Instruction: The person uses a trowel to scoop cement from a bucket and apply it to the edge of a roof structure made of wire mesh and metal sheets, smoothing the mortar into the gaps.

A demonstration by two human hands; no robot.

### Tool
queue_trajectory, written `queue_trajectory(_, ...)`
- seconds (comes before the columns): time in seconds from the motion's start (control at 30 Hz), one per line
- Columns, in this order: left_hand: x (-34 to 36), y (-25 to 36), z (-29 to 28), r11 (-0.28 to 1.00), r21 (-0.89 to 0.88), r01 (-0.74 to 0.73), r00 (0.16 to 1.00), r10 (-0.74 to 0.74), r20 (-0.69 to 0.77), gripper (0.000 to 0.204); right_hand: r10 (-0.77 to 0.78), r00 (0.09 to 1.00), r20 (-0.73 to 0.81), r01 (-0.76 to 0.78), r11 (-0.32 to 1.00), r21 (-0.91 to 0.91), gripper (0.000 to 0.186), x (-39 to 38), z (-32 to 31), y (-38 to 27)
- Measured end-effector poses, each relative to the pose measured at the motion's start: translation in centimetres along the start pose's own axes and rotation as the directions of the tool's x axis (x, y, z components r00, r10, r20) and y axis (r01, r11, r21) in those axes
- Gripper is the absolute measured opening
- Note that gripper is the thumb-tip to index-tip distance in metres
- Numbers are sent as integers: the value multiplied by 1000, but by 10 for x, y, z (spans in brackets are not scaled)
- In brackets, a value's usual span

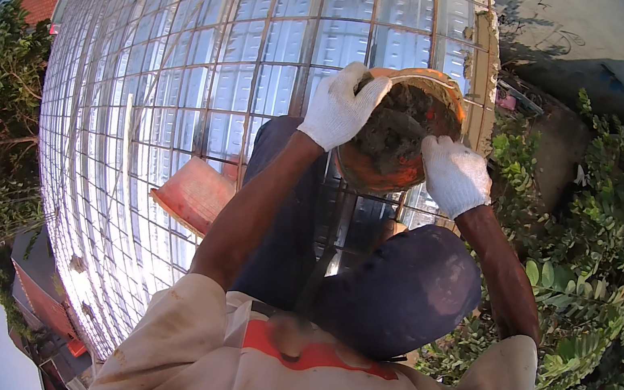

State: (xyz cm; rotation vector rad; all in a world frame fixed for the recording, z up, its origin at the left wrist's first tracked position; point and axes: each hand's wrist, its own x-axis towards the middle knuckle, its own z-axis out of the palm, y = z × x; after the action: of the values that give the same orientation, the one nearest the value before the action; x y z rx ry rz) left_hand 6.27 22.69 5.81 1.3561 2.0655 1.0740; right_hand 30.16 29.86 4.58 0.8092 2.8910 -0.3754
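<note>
Your white-gloved left hand (345,106) pinches a round orange bucket (375,175) by its rim. Your white-gloved right hand (455,175) curls opposite, its grip unclear

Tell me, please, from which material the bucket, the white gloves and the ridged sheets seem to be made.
Bucket: probably plastic, dull and dirty; orange colour shows between grey smears.
Gloves: knitted cloth, matte, with a fine knit texture; cotton or synthetic, I cannot tell.
Sheets: thin metal, likely zinc-coated; silvery shine and pressed ridges suggest it.
</note>
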Motion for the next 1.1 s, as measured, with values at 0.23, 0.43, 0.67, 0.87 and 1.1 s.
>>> queue_trajectory(0.23, -46, 7, 13, 999, 6, -34, 999, 34, 17, 33, 330, 936, 123, -352, 898, 264, 17, -45, 37, 17)
queue_trajectory(0.43, -54, -2, 22, 996, -53, -69, 992, 63, -111, 33, 120, 984, 133, -173, 824, 540, 28, -33, 78, 14)
queue_trajectory(0.67, -47, 5, 18, 998, -38, -47, 990, 41, -135, 30, -24, 987, 158, -78, 789, 610, 30, -27, 68, 20)
queue_trajectory(0.87, -39, -2, 19, 999, -39, 13, 985, -19, -174, 34, 11, 984, 178, -122, 770, 627, 31, -25, 74, 16)
queue_trajectory(1.1, -32, 2, 25, 998, -29, 55, 975, -60, -215, 39, -23, 996, 86, -43, 722, 690, 28, -36, 65, 4)
